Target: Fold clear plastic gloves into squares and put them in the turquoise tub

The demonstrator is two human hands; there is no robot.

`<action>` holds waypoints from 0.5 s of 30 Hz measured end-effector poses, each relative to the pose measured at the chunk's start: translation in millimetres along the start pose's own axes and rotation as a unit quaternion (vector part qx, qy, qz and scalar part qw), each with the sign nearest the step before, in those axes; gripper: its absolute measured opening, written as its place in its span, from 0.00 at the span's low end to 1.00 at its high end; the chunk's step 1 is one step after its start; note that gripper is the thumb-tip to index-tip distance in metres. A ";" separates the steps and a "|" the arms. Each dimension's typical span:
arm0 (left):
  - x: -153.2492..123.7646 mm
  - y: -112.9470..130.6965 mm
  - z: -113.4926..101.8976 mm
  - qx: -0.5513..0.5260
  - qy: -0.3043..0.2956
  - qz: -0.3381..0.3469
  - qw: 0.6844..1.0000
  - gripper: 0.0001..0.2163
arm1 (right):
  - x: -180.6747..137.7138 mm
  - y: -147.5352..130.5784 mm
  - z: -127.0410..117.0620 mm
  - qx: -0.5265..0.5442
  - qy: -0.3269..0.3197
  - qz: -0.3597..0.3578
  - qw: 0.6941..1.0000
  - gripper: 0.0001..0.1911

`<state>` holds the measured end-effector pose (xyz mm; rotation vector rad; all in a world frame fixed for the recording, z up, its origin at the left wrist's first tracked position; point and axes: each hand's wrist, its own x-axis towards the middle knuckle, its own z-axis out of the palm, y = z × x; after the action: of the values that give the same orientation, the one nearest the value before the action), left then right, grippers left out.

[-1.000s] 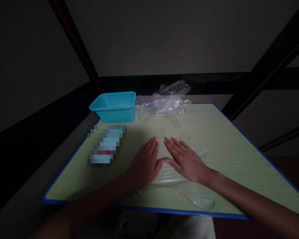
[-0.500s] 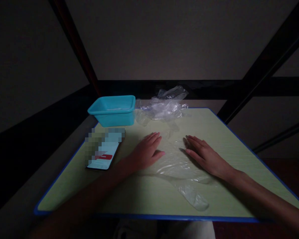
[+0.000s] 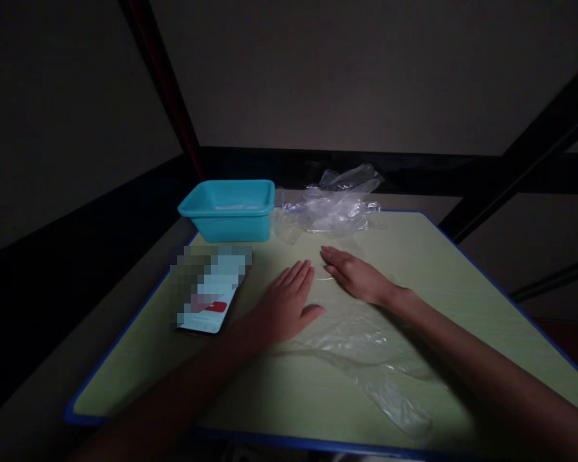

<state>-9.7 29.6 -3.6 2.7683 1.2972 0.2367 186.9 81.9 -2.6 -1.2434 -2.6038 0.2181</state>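
A clear, thin plastic glove (image 3: pixel 351 337) lies spread on the table, one narrow part reaching toward the near edge at the right. My left hand (image 3: pixel 289 305) rests palm down at its left side, fingers stretched out and thumb apart. Across from it, my right hand (image 3: pixel 354 274) lies low over the far part of the glove, fingers extended close together. Neither hand grips anything that I can see. Part of the glove is hidden under the hands.
A turquoise plastic basket (image 3: pixel 231 224) stands at the back left of the pale green table (image 3: pixel 467 308) with its blue rim. Beside it sits a crumpled pile of clear plastic (image 3: pixel 334 208). A phone (image 3: pixel 214 295), partly pixelated, lies left of my left hand.
My right hand has moved left and away from me, to the glove's far part. My left hand stays nearly in place, its fingers slightly more spread. The view has shifted a little.
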 end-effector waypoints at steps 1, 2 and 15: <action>-0.5 -1.1 -1.4 0.004 -0.007 0.001 1.000 0.31 | -1.3 5.0 1.6 -0.004 -0.005 0.004 1.000 0.25; -1.0 -2.3 -2.7 0.006 -0.013 0.002 1.000 0.32 | -3.0 9.2 2.4 -0.008 -0.011 0.008 1.000 0.26; -13.0 -25.8 -7.9 0.052 -0.020 -0.059 0.997 0.39 | -6.5 17.4 -4.9 0.000 -0.043 0.041 0.998 0.31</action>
<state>-38.8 36.2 -0.7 2.7510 1.4978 0.1098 205.2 87.9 -3.0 -1.3708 -2.6265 0.2933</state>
